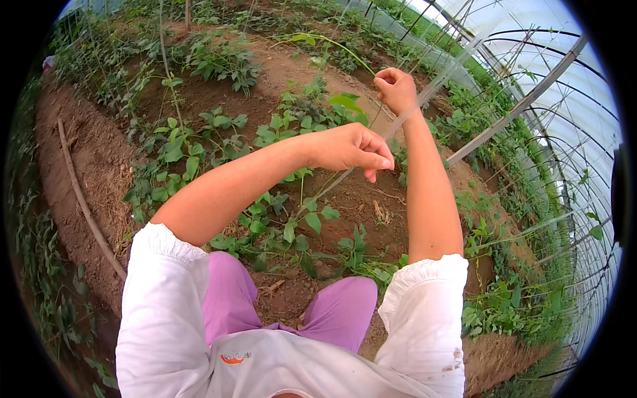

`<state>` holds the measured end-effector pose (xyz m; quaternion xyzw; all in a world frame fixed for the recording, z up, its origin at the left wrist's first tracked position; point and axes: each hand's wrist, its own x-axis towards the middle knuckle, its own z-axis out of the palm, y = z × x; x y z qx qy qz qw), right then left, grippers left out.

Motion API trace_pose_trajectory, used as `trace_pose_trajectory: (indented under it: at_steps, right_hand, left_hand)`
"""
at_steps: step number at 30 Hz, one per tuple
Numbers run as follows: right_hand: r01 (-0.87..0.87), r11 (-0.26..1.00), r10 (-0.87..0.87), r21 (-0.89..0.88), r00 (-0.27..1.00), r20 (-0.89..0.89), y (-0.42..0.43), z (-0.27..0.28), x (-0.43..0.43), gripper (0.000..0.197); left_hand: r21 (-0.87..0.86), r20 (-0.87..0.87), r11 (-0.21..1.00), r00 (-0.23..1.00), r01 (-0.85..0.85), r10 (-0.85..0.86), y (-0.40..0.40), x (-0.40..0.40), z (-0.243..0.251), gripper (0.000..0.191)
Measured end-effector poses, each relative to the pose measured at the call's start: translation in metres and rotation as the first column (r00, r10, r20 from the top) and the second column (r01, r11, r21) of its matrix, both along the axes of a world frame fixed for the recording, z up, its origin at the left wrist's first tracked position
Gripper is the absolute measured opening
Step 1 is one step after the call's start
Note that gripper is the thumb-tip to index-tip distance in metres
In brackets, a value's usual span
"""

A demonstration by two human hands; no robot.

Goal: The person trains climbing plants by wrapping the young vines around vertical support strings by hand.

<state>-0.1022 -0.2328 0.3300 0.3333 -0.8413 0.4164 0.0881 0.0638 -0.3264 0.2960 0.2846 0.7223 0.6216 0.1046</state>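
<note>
My right hand (398,89) is raised ahead of me, thumb and forefinger pinched on a thin green vine stem (343,47). The stem arches away to the left and carries a few leaves. Closer to me, my left hand (356,149) hangs with curled fingers and the thumb near the forefinger. A translucent plastic strip (450,67) slants down past my right wrist and meets my left hand, coming out below it towards a leafy bean-like plant (313,219). Whether the left fingers grip the strip is hidden.
A wooden pole (522,102) slants up at the right, inside a plastic-covered tunnel with dark hoops (552,49). Leafy plants (224,59) grow along soil ridges, some beside upright strings (164,49). A long stick (82,194) lies on the soil at the left.
</note>
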Motion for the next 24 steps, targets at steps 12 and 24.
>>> trace_pose_trajectory:
  at_steps: [12, 24]
  right_hand:
    - [0.121, 0.977, -0.094, -0.176, 0.984, 0.153, 0.138, -0.026, 0.109, 0.019]
    - [-0.02, 0.928, 0.07, -0.373, 0.99, 0.119, 0.218, -0.046, 0.199, 0.015]
  left_hand:
    - [0.113, 0.052, 0.784, 0.792, -0.61, 0.608, -0.087, 0.027, -0.053, 0.019]
    - [-0.058, 0.098, 0.65, 0.644, -0.758, 0.759, -0.07, 0.017, -0.06, 0.021]
